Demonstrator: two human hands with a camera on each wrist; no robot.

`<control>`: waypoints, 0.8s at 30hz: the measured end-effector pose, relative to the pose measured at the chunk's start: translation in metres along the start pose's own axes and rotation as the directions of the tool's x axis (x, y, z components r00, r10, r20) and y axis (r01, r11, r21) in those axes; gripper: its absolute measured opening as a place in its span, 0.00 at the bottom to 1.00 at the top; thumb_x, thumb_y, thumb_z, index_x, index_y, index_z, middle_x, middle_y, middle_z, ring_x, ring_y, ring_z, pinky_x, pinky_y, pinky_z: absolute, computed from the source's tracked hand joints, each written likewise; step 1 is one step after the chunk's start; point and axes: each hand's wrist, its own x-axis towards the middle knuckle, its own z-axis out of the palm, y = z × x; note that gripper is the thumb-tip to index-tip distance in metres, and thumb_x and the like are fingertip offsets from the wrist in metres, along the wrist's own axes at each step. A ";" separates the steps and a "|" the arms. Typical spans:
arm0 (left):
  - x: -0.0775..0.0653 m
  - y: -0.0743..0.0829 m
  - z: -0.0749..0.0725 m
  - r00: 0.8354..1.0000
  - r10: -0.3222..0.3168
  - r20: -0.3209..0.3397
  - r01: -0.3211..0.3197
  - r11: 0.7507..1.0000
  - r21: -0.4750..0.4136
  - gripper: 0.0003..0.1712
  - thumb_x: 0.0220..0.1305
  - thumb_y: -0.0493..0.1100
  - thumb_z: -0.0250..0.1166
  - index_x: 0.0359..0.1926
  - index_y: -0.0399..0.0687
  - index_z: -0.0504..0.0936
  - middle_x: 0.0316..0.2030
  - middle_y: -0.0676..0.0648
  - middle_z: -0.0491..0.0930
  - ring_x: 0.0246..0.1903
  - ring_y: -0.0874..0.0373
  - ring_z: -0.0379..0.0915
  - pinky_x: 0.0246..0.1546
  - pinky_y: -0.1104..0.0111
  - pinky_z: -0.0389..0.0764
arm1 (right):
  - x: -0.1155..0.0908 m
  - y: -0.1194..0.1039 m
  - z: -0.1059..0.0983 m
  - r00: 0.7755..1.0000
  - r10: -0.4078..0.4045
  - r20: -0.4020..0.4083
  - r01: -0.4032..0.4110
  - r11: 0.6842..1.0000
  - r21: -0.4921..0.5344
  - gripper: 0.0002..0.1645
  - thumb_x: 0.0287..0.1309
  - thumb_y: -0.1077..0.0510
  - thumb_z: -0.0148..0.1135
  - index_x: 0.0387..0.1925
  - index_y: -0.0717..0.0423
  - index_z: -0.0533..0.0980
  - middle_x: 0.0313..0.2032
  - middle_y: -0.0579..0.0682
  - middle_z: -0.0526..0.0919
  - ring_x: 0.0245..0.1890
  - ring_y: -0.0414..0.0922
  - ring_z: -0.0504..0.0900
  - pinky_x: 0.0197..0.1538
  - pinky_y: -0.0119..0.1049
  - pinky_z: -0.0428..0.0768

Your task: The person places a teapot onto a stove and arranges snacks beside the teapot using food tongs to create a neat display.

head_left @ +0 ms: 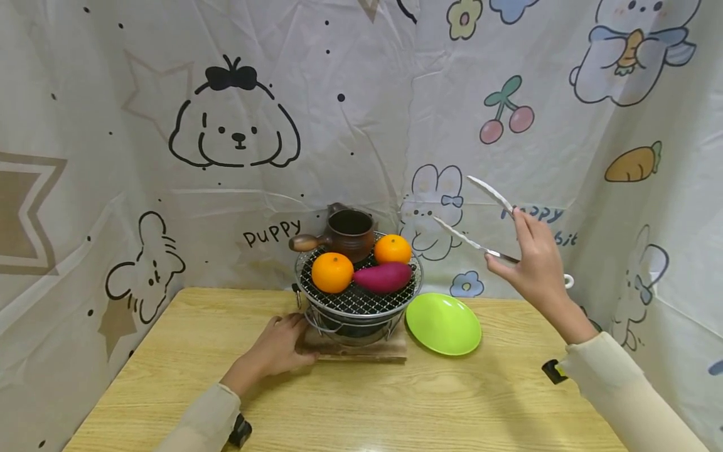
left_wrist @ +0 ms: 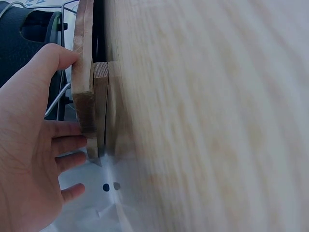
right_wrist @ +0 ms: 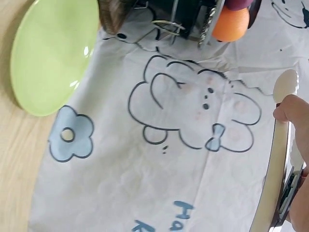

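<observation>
My left hand holds the left end of a wooden board under a round tabletop grill. In the left wrist view, the thumb presses one edge of the board and the fingertips meet its end. My right hand grips metal tongs with pale tips, raised in the air to the right of the grill, their arms spread with nothing between them. On the wire mesh lie two oranges and a purple sweet potato. Behind them stands a brown clay pot with a wooden handle.
A green plate lies right of the grill on the wood-grain table. Cloth with cartoon prints hangs behind and at both sides. The pot's handle juts out to the left over the mesh rim.
</observation>
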 end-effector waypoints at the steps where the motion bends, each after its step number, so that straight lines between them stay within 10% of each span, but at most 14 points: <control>1: 0.000 0.000 0.000 1.000 0.003 -0.005 -0.003 1.000 0.000 0.45 0.52 0.65 0.69 0.62 0.37 0.78 0.61 0.36 0.79 0.63 0.40 0.73 0.62 0.40 0.71 | -0.003 0.003 0.001 1.000 0.017 0.005 -0.017 1.000 -0.003 0.57 0.41 0.61 0.80 0.72 0.70 0.63 0.62 0.72 0.72 0.60 0.67 0.70 0.61 0.65 0.71; 16: -0.002 0.000 0.002 1.000 0.001 -0.015 -0.001 1.000 -0.009 0.45 0.53 0.65 0.68 0.62 0.37 0.78 0.62 0.36 0.78 0.63 0.39 0.73 0.62 0.39 0.71 | -0.040 0.032 0.019 0.971 0.229 0.069 -0.225 0.973 -0.053 0.58 0.43 0.59 0.80 0.72 0.72 0.60 0.63 0.74 0.70 0.59 0.70 0.68 0.59 0.67 0.70; 24: -0.001 0.000 0.003 1.000 0.001 -0.009 -0.001 1.000 -0.006 0.45 0.53 0.64 0.68 0.63 0.37 0.77 0.63 0.36 0.78 0.64 0.39 0.73 0.63 0.39 0.70 | -0.055 0.040 0.019 0.881 0.445 0.162 -0.437 0.895 -0.087 0.57 0.49 0.54 0.76 0.74 0.72 0.57 0.64 0.76 0.67 0.62 0.71 0.65 0.60 0.71 0.69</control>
